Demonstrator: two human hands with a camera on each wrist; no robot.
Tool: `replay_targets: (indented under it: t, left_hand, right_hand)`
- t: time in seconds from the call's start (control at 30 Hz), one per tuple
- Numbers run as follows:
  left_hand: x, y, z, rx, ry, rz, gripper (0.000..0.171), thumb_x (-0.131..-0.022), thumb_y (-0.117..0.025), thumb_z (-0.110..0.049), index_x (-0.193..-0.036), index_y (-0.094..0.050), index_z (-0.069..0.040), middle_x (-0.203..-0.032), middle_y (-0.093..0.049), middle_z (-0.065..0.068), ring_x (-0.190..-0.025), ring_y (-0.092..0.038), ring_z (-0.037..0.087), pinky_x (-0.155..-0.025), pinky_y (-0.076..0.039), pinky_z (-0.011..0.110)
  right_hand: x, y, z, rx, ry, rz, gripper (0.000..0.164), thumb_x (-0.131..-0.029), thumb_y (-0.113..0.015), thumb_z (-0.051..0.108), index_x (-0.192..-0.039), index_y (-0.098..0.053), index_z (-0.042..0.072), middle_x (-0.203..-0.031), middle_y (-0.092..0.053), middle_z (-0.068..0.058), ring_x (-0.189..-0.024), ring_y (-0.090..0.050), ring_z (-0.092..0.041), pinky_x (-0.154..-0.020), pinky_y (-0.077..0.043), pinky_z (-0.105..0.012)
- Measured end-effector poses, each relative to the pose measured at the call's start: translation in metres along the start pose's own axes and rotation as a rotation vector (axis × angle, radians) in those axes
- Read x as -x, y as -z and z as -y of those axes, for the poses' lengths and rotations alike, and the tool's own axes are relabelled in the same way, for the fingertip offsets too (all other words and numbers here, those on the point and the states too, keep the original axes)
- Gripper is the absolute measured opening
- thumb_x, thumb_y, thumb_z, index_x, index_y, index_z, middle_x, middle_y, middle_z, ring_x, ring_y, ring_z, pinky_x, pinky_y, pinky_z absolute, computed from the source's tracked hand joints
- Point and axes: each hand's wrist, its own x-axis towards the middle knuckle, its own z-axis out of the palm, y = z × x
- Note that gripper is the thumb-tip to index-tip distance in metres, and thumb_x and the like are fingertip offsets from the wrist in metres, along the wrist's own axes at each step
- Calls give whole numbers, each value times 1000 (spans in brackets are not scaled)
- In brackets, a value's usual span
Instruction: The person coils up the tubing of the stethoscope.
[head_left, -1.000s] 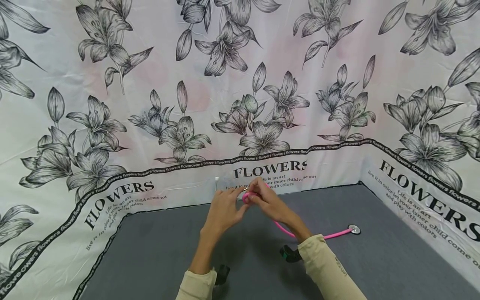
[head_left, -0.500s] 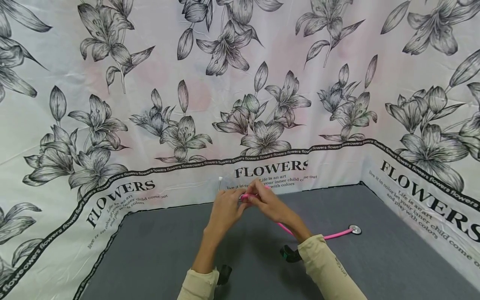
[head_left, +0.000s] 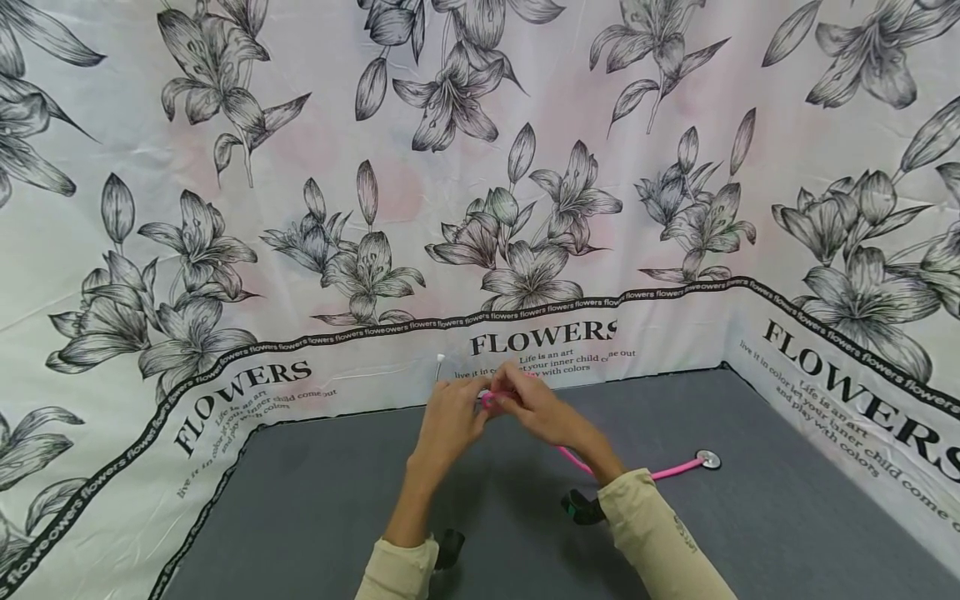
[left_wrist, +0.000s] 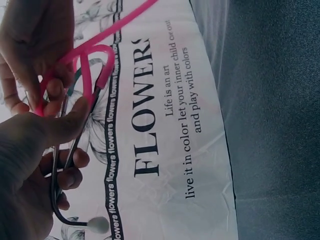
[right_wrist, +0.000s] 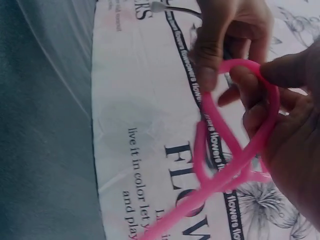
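Note:
Both hands hold a stethoscope above the far part of the table. My left hand (head_left: 447, 421) grips the metal ear tubes (left_wrist: 54, 175), its thumb pressing the pink tubing (left_wrist: 122, 21) near where it joins the metal. A white ear tip (left_wrist: 98, 224) sticks out beyond the left fingers. My right hand (head_left: 546, 410) pinches a bend of tubing, which makes a loop (right_wrist: 274, 97) between the hands in the right wrist view. From there the tube runs down past the right wrist to the chest piece (head_left: 708, 459), lying on the table at the right.
The grey tabletop (head_left: 315, 500) ends at a white flower-printed cloth (head_left: 390, 367) hanging behind it and along both sides. Dark wrist-camera mounts (head_left: 450, 548) sit under the forearms, close to the light sleeves (head_left: 660, 533).
The tubing loop between the hands has turned and shows smaller in the head view. The left hand and ear tip shifted slightly right, while the chest piece stays in place.

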Motion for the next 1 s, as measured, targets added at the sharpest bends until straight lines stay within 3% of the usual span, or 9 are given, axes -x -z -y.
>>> replay_targets:
  t: [0.13, 0.37, 0.43, 0.53, 0.73, 0.87, 1.0]
  left_hand:
    - [-1, 1, 0, -12, -17, 13, 34, -82, -90, -31, -109, -76, -15, -96, -80, -2, -87, -70, 14, -76, -44, 33]
    - [-3, 3, 0, -18, -50, 66, 28, -82, -88, -36, -92, -73, -15, -82, -73, -5, -77, -61, 12, -77, -43, 32]
    - [-3, 3, 0, -5, -50, 79, 27, -82, -88, -36, -90, -73, -15, -81, -73, -5, -76, -60, 12, -77, -43, 32]
    - [-4, 5, 0, 40, -47, 98, 26, -82, -89, -34, -90, -74, -14, -79, -72, -4, -73, -58, 11, -78, -42, 32]
    - [-4, 10, 2, 139, -86, 105, 27, -83, -88, -33, -90, -72, -12, -75, -70, -4, -67, -53, 7, -75, -41, 30]
    - [-6, 14, 4, 240, -118, 93, 28, -83, -89, -30, -94, -72, -11, -80, -74, -2, -69, -63, 8, -76, -46, 31]
    - [-7, 18, 5, 372, -131, 87, 29, -82, -89, -24, -100, -73, -8, -91, -79, 4, -77, -76, 14, -86, -53, 36]
  right_hand:
    - [-1, 7, 0, 143, 82, -78, 14, -96, -69, -4, -105, -59, 2, -84, -66, -9, -67, -58, -14, -63, -49, -23]
    - [0, 17, -5, 239, 204, -207, 19, -89, -70, -16, -100, -67, -1, -94, -71, -12, -89, -70, -22, -76, -61, -32]
    - [1, 18, -6, 231, 210, -227, 18, -89, -68, -17, -101, -67, -3, -95, -70, -14, -87, -71, -22, -73, -61, -32]
    - [2, 20, -9, 194, 161, -240, 16, -92, -67, -14, -103, -65, -3, -95, -71, -16, -82, -73, -21, -71, -62, -30]
    - [9, 34, -16, 114, -22, -261, 12, -94, -74, 1, -106, -69, 0, -98, -76, -13, -84, -76, -19, -79, -62, -29]
    - [16, 46, -18, 17, -131, -265, 9, -93, -76, 5, -102, -75, 3, -99, -77, -15, -81, -74, -8, -77, -61, -28]
    - [18, 51, -21, -71, -167, -240, 10, -95, -73, 3, -105, -76, 1, -103, -76, -19, -83, -73, -3, -75, -61, -25]
